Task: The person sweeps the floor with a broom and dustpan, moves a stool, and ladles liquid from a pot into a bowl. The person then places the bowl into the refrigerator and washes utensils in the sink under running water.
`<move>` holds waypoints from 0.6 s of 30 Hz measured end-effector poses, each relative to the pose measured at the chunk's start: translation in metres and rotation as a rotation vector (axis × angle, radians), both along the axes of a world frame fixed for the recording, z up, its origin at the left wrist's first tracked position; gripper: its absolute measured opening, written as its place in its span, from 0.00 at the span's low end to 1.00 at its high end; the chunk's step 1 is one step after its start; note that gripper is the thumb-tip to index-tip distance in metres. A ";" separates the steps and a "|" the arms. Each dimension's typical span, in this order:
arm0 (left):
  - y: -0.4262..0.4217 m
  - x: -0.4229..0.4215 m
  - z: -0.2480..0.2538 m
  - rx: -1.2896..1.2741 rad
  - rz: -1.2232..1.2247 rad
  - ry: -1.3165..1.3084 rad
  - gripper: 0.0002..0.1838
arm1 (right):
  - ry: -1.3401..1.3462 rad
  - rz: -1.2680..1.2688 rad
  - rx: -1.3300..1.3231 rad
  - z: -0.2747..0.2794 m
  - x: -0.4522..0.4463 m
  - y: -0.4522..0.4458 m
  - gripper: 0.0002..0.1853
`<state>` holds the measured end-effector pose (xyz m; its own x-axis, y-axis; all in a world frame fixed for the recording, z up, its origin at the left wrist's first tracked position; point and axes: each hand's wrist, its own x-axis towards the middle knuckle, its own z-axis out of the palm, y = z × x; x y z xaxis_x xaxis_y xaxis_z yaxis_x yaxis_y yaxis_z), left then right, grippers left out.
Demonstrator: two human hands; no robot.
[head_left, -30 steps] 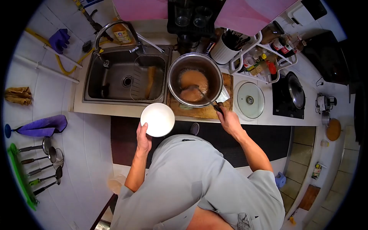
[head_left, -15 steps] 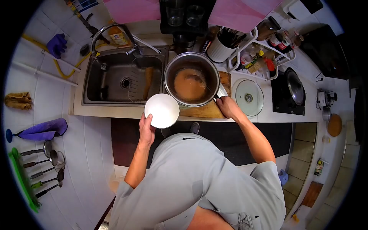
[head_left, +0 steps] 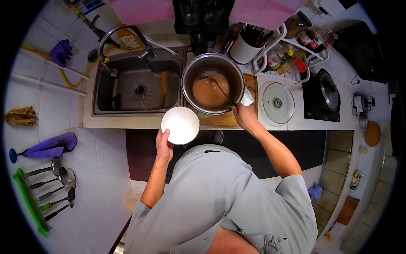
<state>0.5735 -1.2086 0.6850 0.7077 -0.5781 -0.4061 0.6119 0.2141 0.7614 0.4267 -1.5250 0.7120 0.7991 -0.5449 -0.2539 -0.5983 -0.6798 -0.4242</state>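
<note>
My left hand (head_left: 164,143) holds a white bowl (head_left: 180,125) by its rim, in front of the counter edge and below the pot. The bowl's inside looks plain white. My right hand (head_left: 245,116) is closed around the dark handle of a ladle (head_left: 225,94), which slants into a metal pot (head_left: 189,102). The ladle's head is partly sunk in the orange-brown liquid (head_left: 209,95). The pot stands on a wooden cutting board (head_left: 224,121).
Left of the pot is a sink (head_left: 122,76) with a faucet (head_left: 127,28). To the right are a glass lid (head_left: 278,103), a condiment rack (head_left: 292,55), a utensil holder (head_left: 244,49) and a covered pan (head_left: 328,89) on a stove. Ladles and spatulas (head_left: 55,167) hang at left.
My right hand has shifted slightly left and up, and the ladle now stands out more clearly in the liquid. The bowl stays in my left hand, almost in place.
</note>
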 end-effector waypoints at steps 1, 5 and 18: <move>-0.001 0.000 0.002 -0.003 0.002 -0.009 0.32 | -0.008 -0.014 0.101 0.005 -0.004 -0.001 0.20; -0.001 0.002 0.002 -0.025 0.006 0.008 0.32 | -0.048 -0.181 0.334 0.015 -0.017 -0.016 0.23; -0.005 -0.006 -0.006 0.016 -0.043 0.021 0.32 | -0.034 -0.362 0.374 0.008 -0.033 -0.015 0.22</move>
<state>0.5676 -1.2133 0.6787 0.6736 -0.6011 -0.4300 0.6360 0.1752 0.7515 0.3939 -1.5396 0.7199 0.5873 -0.6649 -0.4615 -0.7488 -0.2299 -0.6217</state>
